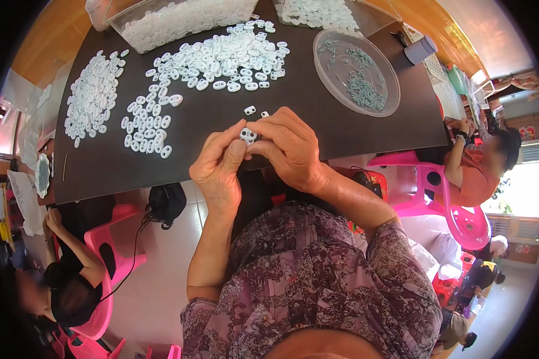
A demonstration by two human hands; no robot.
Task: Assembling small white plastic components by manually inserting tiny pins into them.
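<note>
Between the fingertips of both hands, just above the table's near edge, is a small white plastic piece with dark round holes (pixel 248 136). My left hand (pixel 219 157) pinches it from the left with thumb and forefinger. From the other side my right hand (pixel 290 146) closes thumb and fingers on it, hiding part of it. Just beyond my fingers lie two loose white pieces, one a small two-holed part (pixel 250 110). To the left of my hands spreads a group of white oval two-holed pieces (pixel 147 128).
A large heap of white two-holed pieces (pixel 221 57) covers the far middle of the dark table (pixel 203 107); another pile (pixel 94 96) sits left. Behind stands a clear bin (pixel 139 45). At right are a round tray (pixel 395 99) of greenish pins and a grey cup (pixel 421 50). People sit at both sides.
</note>
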